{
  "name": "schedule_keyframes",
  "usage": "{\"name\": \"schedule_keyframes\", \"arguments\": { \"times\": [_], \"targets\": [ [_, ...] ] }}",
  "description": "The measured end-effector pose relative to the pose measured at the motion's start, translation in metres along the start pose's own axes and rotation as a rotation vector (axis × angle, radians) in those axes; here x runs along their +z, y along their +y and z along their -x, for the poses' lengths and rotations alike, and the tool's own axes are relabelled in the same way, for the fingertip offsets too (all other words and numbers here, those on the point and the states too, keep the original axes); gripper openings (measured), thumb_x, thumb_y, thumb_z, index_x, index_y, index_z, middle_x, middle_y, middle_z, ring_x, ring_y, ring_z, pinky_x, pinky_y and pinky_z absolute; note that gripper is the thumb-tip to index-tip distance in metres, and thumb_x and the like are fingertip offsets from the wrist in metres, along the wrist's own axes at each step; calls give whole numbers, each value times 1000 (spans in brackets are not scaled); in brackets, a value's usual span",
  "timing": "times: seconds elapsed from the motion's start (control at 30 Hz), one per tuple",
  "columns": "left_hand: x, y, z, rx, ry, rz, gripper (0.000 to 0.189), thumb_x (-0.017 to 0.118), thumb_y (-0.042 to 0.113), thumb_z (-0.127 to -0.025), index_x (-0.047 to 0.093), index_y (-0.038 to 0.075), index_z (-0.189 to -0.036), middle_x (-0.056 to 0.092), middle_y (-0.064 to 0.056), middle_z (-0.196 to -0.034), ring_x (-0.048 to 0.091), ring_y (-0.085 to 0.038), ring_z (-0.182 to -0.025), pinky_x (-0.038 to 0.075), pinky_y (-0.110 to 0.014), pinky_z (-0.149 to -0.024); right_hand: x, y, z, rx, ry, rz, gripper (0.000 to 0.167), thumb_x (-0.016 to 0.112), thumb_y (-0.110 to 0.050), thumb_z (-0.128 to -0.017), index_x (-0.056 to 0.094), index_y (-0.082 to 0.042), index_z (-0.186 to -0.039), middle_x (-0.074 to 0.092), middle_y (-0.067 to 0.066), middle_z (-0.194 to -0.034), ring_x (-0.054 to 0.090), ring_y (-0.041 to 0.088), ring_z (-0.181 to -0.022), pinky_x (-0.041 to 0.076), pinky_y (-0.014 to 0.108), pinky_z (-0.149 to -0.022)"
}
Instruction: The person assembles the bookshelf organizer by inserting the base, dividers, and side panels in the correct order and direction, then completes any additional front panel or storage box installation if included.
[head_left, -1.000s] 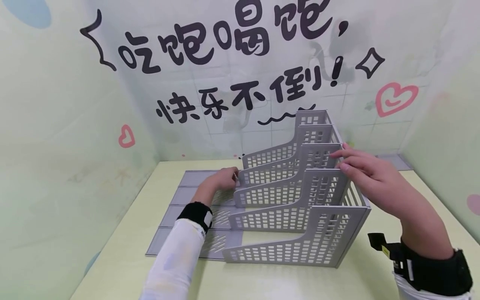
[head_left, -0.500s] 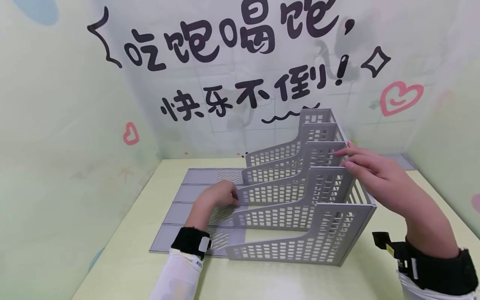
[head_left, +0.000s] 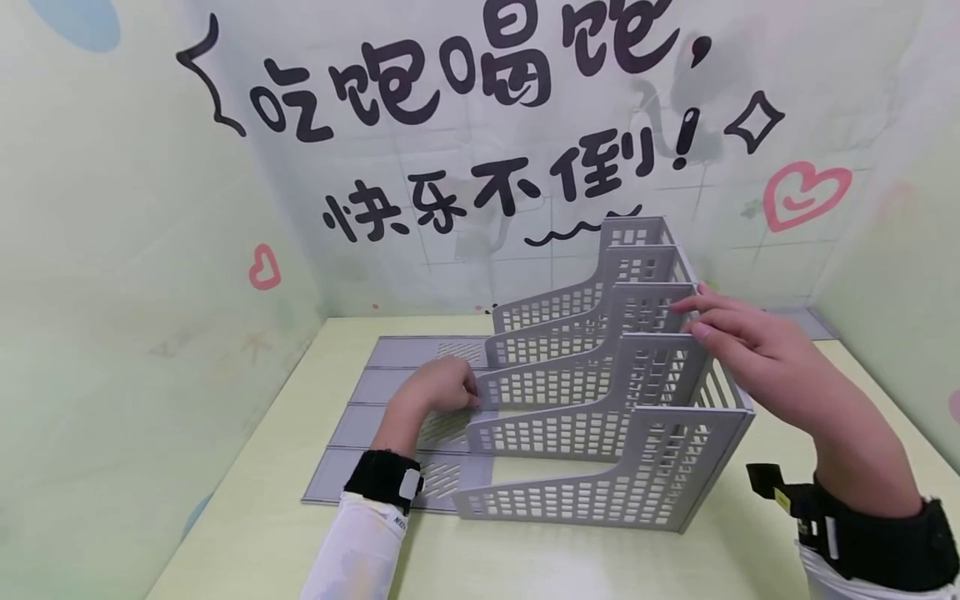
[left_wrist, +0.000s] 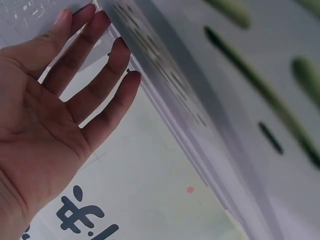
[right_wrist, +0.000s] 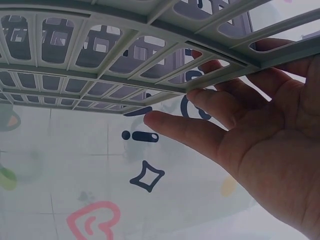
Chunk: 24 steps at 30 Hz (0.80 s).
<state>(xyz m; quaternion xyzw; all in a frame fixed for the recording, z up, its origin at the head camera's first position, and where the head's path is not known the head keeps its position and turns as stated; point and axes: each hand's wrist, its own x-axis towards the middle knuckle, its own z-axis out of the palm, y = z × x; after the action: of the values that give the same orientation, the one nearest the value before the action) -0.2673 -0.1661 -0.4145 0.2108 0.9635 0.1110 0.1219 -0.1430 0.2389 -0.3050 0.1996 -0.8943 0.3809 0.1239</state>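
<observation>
A grey plastic file rack (head_left: 547, 498) stands on the table, with upright perforated dividers over a flat slotted base (head_left: 352, 426). My left hand (head_left: 431, 387) pinches the low front end of the middle divider (head_left: 551, 386); its thumb is hidden in the head view. In the left wrist view, thumb and fingertips meet near the base and divider. My right hand (head_left: 757, 342) holds the rack's tall back edge, near the tops of the middle dividers. In the right wrist view, its fingers spread over the slatted back panel (right_wrist: 95, 55), on both sides of the rim.
A pale yellow table (head_left: 555, 554) lies under the rack. Another flat grey piece (head_left: 806, 321) lies at the back right, partly behind the right hand. Printed curtain walls with black characters (head_left: 506, 187) close off the back and both sides.
My left hand has moved nearer, from a divider farther back to the middle divider's front end. The right hand stays at the rack's back edge. The head view shifts slightly.
</observation>
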Motion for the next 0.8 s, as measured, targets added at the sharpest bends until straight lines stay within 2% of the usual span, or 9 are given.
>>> {"name": "schedule_keyframes", "arguments": {
  "times": [0.47,0.57,0.7,0.8],
  "targets": [
    [-3,0,-2,-33,-38,-12,12,82,29,-94,86,19,-87,79,7,-84,64,-12,-74,55,-32,-72,-2,2,1,5,-7,0,32,56,-20,-110,69,-8,-137,60,20,-153,28,25,-164,23,-7,-104],
    [-1,1,0,-41,-27,-12,13,83,29,-94,85,19,-86,78,7,-82,63,-12,-72,54,-31,-71,-1,2,1,-2,-5,-1,31,56,-19,-110,70,-7,-136,62,18,-149,29,23,-164,24,-8,-103],
    [4,3,1,-72,6,-6,14,83,29,-93,85,18,-86,78,6,-82,63,-12,-72,55,-33,-70,0,3,0,-4,-5,-4,31,55,-17,-111,70,-3,-135,63,19,-147,28,31,-164,24,-8,-102],
    [8,4,1,-102,28,0,14,84,29,-91,85,16,-86,79,5,-83,64,-12,-72,56,-34,-71,1,2,-1,-8,-2,-6,32,55,-16,-110,70,-3,-135,63,20,-147,29,31,-164,23,-8,-103]
  ]
}}
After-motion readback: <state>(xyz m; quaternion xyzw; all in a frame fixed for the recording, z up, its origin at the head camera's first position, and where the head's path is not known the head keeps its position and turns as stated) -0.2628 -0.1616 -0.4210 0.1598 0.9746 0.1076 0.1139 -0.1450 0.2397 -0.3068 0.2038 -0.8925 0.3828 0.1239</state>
